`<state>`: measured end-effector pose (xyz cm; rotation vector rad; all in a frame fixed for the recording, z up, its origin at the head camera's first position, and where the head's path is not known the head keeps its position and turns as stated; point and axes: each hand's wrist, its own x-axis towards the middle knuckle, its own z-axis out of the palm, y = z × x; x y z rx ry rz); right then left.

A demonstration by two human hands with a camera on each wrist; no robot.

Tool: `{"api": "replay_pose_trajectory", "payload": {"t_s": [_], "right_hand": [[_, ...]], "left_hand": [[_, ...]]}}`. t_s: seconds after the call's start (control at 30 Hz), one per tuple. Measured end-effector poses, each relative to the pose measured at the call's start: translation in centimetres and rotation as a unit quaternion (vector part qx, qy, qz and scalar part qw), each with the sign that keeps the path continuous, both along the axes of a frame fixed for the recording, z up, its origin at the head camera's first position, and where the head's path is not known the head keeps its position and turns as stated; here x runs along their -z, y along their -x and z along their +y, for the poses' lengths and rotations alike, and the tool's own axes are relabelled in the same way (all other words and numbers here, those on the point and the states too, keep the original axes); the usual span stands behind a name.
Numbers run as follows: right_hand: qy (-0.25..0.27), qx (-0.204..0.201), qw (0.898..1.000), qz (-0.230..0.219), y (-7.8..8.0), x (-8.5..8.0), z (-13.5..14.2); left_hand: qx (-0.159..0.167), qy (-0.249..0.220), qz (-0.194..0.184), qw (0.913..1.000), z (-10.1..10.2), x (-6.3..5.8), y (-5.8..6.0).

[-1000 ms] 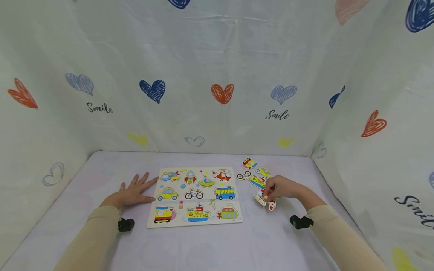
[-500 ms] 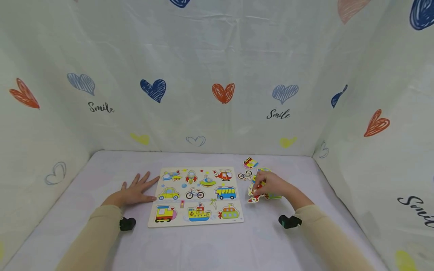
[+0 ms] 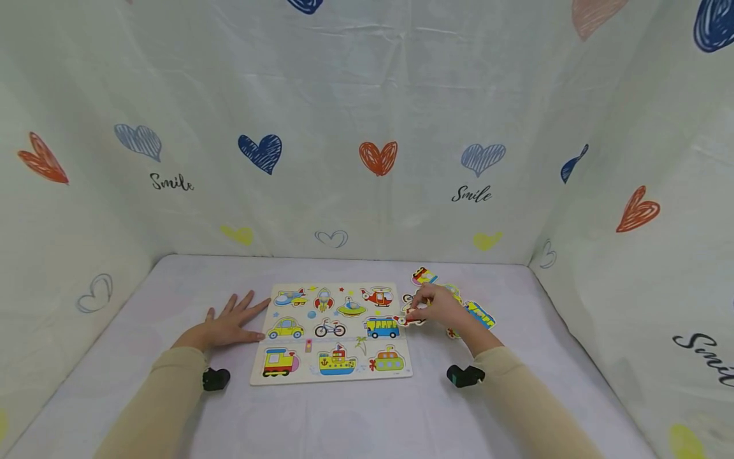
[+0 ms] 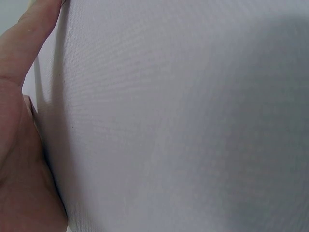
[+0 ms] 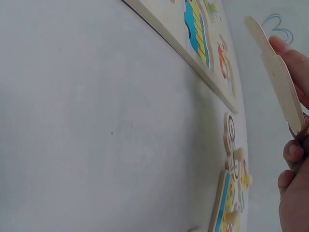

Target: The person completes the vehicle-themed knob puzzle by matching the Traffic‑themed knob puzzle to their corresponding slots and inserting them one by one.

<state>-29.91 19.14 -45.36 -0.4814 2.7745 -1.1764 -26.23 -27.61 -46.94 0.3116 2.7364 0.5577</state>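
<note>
A wooden puzzle board (image 3: pixel 309 377) with vehicle pictures lies on the white table. My left hand (image 3: pixel 220 328) rests flat at its left side, fingers spread, with the thumb and a fingertip at the board's edge. My right hand (image 3: pixel 441 307) pinches a red and white helicopter puzzle piece (image 3: pixel 410 319) raised by the board's right edge. In the right wrist view the plain wooden back of the helicopter piece (image 5: pixel 280 79) faces the camera. Part of its printed front is hidden by my fingers.
Loose puzzle pieces lie right of the board, partly under my right hand: a train piece (image 3: pixel 424 275), a bus piece (image 3: pixel 479 314), and a bicycle piece (image 5: pixel 230 137) with a knob. A heart-printed cloth (image 3: pixel 321 197) hangs behind the table.
My right hand has lifted the helicopter piece from the loose pieces and carried it left to the board's right edge, uncovering the bus piece. My left hand has stayed in place.
</note>
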Motion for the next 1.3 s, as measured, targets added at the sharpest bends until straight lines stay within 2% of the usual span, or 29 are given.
{"api": "replay_pose_trajectory", "payload": {"t_s": [0.13, 0.3, 0.4, 0.53, 0.63, 0.97, 1.3], "right_hand": [[0.025, 0.043, 0.999, -0.012, 0.4, 0.5, -1.1], [0.044, 0.091, 0.995, 0.014, 0.9, 1.1, -2.5], [0.053, 0.104, 0.993, 0.032, 1.1, 1.3, -3.3], [0.071, 0.12, 0.99, 0.026, 1.3, 1.4, -4.3], [0.075, 0.119, 0.99, 0.024, 1.6, 1.6, -5.0], [0.039, 0.104, 0.994, 0.011, 2.4, 1.9, -6.4], [0.06, 0.111, 0.992, -0.008, 3.5, 3.0, -7.1]], "left_hand": [[-0.001, 0.002, 0.003, 1.0, 0.1, 0.0, -0.1], [-0.003, 0.005, 0.004, 1.0, 0.1, 0.2, 0.0], [-0.002, 0.005, 0.004, 1.0, 0.0, 0.3, 0.0], [-0.002, 0.006, 0.006, 1.0, -0.2, 0.4, 0.1], [-0.002, 0.009, 0.007, 0.9999, -0.2, 0.4, 0.1], [-0.004, 0.003, 0.003, 1.0, -0.2, 0.5, 0.2], [-0.008, 0.002, -0.003, 1.0, -0.3, 0.8, 0.4]]}}
